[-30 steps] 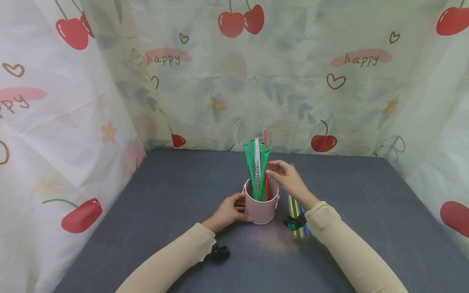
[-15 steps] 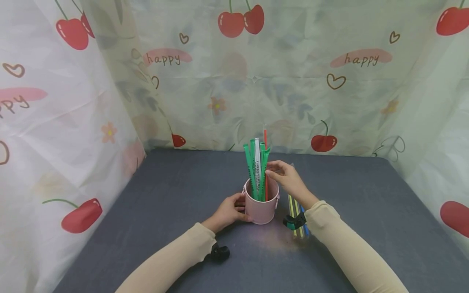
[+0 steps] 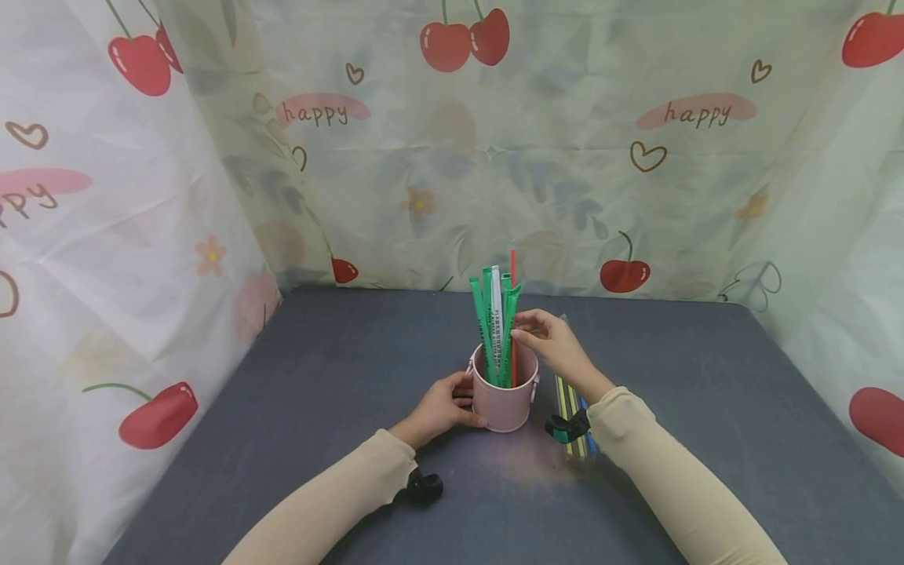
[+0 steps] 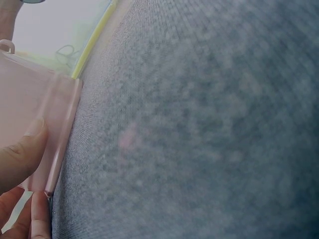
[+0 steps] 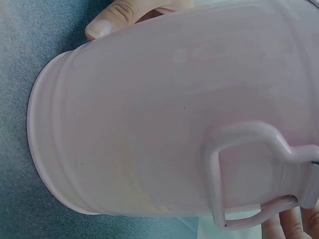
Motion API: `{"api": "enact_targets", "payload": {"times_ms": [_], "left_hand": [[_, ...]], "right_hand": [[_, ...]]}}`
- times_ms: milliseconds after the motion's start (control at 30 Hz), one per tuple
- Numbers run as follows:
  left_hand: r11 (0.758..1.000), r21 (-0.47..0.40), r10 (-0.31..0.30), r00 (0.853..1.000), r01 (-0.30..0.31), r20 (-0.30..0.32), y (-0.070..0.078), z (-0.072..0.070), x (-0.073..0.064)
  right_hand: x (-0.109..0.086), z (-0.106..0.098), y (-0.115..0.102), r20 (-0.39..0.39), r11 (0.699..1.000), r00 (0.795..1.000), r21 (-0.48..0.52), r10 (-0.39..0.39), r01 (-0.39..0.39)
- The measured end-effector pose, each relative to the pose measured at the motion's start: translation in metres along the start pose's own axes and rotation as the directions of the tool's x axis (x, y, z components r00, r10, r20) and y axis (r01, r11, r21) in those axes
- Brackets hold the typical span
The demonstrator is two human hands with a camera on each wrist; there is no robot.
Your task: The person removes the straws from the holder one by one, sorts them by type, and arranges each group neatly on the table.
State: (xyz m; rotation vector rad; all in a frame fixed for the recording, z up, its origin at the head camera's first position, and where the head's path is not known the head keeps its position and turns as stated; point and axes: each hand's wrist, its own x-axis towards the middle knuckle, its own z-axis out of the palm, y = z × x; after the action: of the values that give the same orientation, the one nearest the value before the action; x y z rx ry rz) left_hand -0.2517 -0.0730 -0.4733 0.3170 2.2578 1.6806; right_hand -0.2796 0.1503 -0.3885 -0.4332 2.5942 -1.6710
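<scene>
A small pink bucket [image 3: 501, 410] stands upright on the dark table. My left hand [image 3: 441, 408] grips its left side low down, with the thumb [image 4: 24, 155] against the wall in the left wrist view. Several green paper-wrapped sticks [image 3: 481, 318] and a white printed one [image 3: 496, 302] lean inside, perhaps wrapped straws. Beside them a red straw [image 3: 513, 271] in a clear sleeve reaches down into the bucket. My right hand [image 3: 558, 347] pinches this red straw above the rim. The right wrist view shows the bucket's side and its looped handle [image 5: 214, 186].
Yellow straws [image 3: 565, 408] and a blue one [image 3: 590, 444] lie on the table [image 3: 367, 345] right of the bucket, partly covered by my right wrist and its black strap [image 3: 567, 426]. A cherry-printed curtain [image 3: 452, 173] hangs behind and at both sides.
The red straw's top has shifted very slightly to the right. Both hands and the bucket keep nearly the same place.
</scene>
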Motion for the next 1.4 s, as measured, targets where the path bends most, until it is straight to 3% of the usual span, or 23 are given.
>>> {"api": "enact_targets", "payload": {"times_ms": [700, 1400], "left_hand": [[1.000, -0.013, 0.001, 1.000, 0.000, 0.005, 0.000, 0.000, 0.001], [1.000, -0.021, 0.001, 1.000, 0.000, 0.014, 0.000, -0.001, -0.001]], "right_hand": [[-0.001, -0.003, 0.001, -0.045, 0.999, 0.998, 0.007, -0.035, 0.035], [0.000, -0.011, -0.002, -0.081, 0.995, 0.996, 0.082, -0.041, 0.048]]}}
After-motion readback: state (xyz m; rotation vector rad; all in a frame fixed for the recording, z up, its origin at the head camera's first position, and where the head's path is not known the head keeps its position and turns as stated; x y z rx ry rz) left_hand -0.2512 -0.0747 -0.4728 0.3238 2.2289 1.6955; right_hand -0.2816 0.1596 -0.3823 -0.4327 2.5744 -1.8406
